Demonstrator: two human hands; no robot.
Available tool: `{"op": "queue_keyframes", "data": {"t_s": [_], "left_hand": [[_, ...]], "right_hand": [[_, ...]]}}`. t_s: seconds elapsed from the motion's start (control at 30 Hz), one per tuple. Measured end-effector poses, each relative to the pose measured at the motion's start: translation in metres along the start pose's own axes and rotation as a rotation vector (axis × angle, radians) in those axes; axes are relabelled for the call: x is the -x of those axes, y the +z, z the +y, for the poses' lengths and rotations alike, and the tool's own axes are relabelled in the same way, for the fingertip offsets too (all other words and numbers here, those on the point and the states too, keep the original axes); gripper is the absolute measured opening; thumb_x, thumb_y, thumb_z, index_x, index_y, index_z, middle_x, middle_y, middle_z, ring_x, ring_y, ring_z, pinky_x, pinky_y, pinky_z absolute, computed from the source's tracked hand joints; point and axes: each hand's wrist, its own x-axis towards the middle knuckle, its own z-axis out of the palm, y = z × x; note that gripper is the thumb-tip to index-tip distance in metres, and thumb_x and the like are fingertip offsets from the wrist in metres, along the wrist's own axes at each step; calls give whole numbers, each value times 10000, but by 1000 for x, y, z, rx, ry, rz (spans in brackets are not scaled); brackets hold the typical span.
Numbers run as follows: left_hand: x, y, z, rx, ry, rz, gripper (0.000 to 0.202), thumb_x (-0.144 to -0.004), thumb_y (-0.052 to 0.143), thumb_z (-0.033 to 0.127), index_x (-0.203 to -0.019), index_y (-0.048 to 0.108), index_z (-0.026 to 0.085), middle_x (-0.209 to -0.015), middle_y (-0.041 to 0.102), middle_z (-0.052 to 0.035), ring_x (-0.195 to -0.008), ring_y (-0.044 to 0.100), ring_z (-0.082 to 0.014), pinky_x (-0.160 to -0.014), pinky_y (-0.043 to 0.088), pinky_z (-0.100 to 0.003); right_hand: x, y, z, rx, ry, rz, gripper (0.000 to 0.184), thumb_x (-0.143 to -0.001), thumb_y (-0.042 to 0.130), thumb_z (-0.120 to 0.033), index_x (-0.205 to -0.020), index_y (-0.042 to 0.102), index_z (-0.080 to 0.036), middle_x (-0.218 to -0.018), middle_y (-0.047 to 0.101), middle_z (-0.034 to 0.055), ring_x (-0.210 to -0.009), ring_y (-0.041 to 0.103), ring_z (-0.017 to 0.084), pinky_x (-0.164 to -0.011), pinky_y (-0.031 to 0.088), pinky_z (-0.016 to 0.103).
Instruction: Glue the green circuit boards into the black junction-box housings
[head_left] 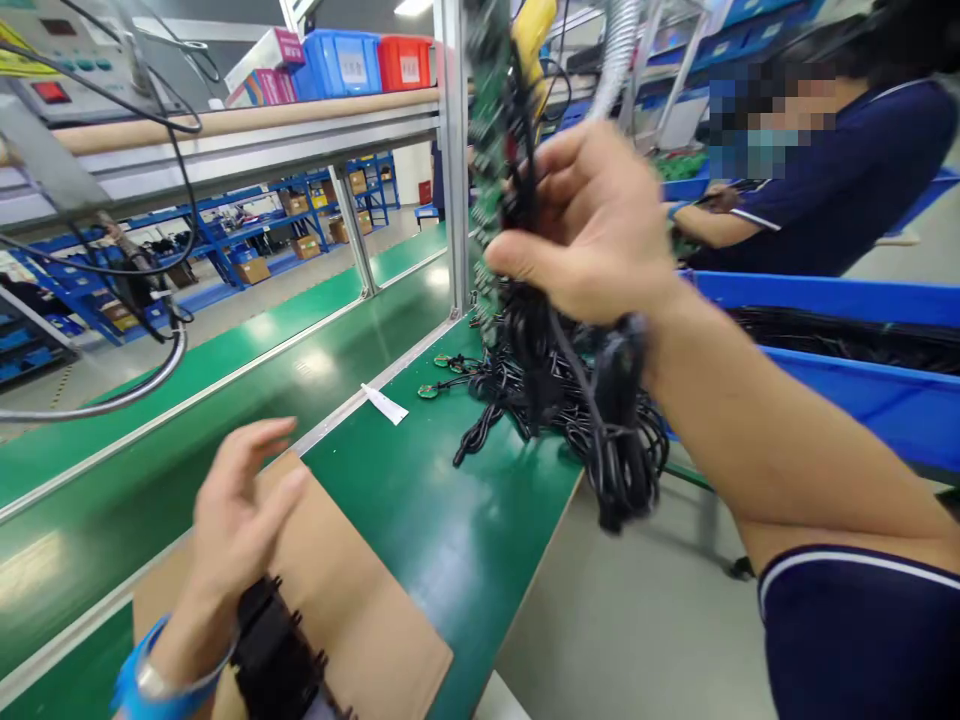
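Observation:
My right hand [592, 225], raised in the upper middle, has its fingers and thumb closed round bundled black cables [622, 430]. The coils hang below it. Beside the thumb stands a tall green circuit-board strip [487, 170], blurred; whether I grip it too, I cannot tell. Under the hand, more black cables [555, 400] with small round green boards [429, 391] lie heaped on the green bench. My left hand [236, 515] holds nothing, thumb and fingers apart, above a cardboard sheet [382, 620]. Black plastic parts [274, 645] lie just below its wrist, which wears a blue band [161, 675].
A white paper strip [385, 403] lies by the metal rail. An upright metal post [452, 170] rises behind the bench. Blue bins [840, 390] with black cables stand on the right, near a seated co-worker [840, 180]. Overhead is a shelf [300, 130] with boxes.

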Motion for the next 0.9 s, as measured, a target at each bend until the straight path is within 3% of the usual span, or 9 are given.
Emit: {"op": "queue_keyframes", "data": {"t_s": [0.1, 0.23, 0.33, 0.43, 0.57, 0.63, 0.7, 0.8, 0.9], "left_hand": [[-42, 56, 55, 349, -4, -278, 642, -796, 748, 312, -1384, 494, 271, -1381, 561, -92, -1224, 573, -280, -1005, 509, -424], [-58, 94, 49, 516, -83, -420, 241, -753, 707, 177, -988, 651, 176, -965, 673, -37, -927, 635, -223, -850, 544, -383], [-48, 99, 28, 519, -102, -330, 102, -793, 682, 194, -877, 637, 161, -814, 656, -19, -866, 618, -214, -802, 542, -369], [-35, 94, 18, 602, -123, -314, 243, -814, 720, 262, -1034, 654, 183, -956, 689, -44, -856, 638, -201, -745, 553, -323], [-22, 78, 14, 738, -107, -335, 337, -854, 711, 313, -1167, 649, 202, -1084, 690, -80, -917, 680, -213, -838, 571, -360], [-16, 70, 13, 720, -75, -304, 358, -827, 742, 293, -1163, 662, 200, -1132, 685, -93, -995, 677, -234, -914, 557, -388], [-12, 64, 11, 691, -46, -275, 363, -807, 762, 266, -1152, 673, 199, -1183, 672, -97, -1072, 660, -248, -987, 529, -412], [-8, 61, 10, 758, -40, -278, 366, -797, 772, 259, -1143, 667, 208, -1219, 654, -91, -1116, 648, -265, -1044, 497, -474], [-7, 62, 11, 820, -31, -213, 349, -746, 819, 289, -1054, 671, 218, -1183, 660, -73, -1132, 637, -282, -1020, 516, -488]], "right_hand": [[37, 44, -22, -82, 185, -155, 549, -681, 823, -563, -943, 479, -224, -764, 566, -46, -655, 540, 119, -610, 438, 288], [69, 76, -50, -115, 321, -358, 439, -691, 819, -488, -870, 520, -220, -783, 591, -30, -698, 548, 132, -658, 464, 293], [66, 74, -52, -244, 284, -510, 462, -667, 815, -538, -899, 604, -199, -831, 643, -3, -765, 591, 156, -716, 491, 310], [65, 59, -23, -341, 211, -677, 720, -637, 809, -591, -1211, 610, -205, -1179, 673, 66, -1096, 623, 251, -916, 505, 389], [94, 49, 30, 42, 338, -869, 1239, -470, 902, -515, -1536, 346, -214, -1555, 412, 143, -1421, 382, 384, -1142, 351, 508], [112, 49, 44, 193, 470, -933, 1102, -580, 853, -443, -1529, 365, -170, -1414, 565, 170, -1315, 510, 379, -1083, 415, 495], [120, 47, 45, 185, 546, -977, 729, -759, 704, -391, -1421, 504, -162, -1101, 726, 120, -1011, 681, 293, -900, 525, 415], [116, 40, 31, 58, 532, -996, 283, -864, 555, -378, -1046, 672, -195, -775, 697, 27, -653, 653, 175, -626, 516, 301], [114, 41, 19, -21, 583, -1046, 218, -821, 621, -429, -856, 641, -215, -711, 659, 10, -569, 623, 163, -509, 461, 281]]}}
